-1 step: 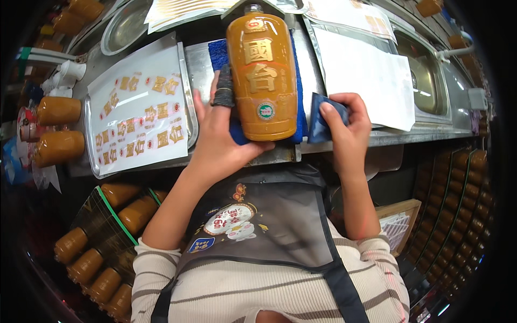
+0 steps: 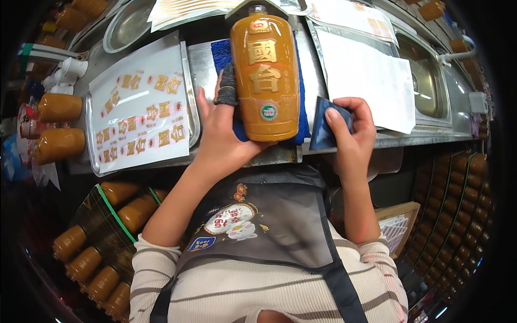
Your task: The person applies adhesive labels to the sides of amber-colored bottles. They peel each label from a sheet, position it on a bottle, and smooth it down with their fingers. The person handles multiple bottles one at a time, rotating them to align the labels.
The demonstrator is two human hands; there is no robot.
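A glossy brown bottle (image 2: pixel 265 86) with raised gold characters and a small round green-and-white label lies on its back, neck pointing away from me. Beneath it is a blue towel (image 2: pixel 304 102), and a dark grey rest (image 2: pixel 233 20) is at its neck end. My left hand (image 2: pixel 219 132) grips the bottle from the left, its thumb along the base; one finger wears a dark wrapping. To the right of the bottle, my right hand (image 2: pixel 354 126) pinches a flat dark blue piece (image 2: pixel 323 128), apart from the bottle. I cannot tell its material.
At left, a metal tray (image 2: pixel 192 102) holds a clear sheet with gold-and-red decals (image 2: pixel 126 126). Two brown bottles (image 2: pixel 60 145) stand beyond it. White paper (image 2: pixel 366 81) and a metal sink (image 2: pixel 425 81) are on the right. Crated bottles (image 2: pixel 137 211) sit below the counter.
Within the picture, the bottle and both hands sit slightly further right and my right hand slightly lower. Both hands keep their hold.
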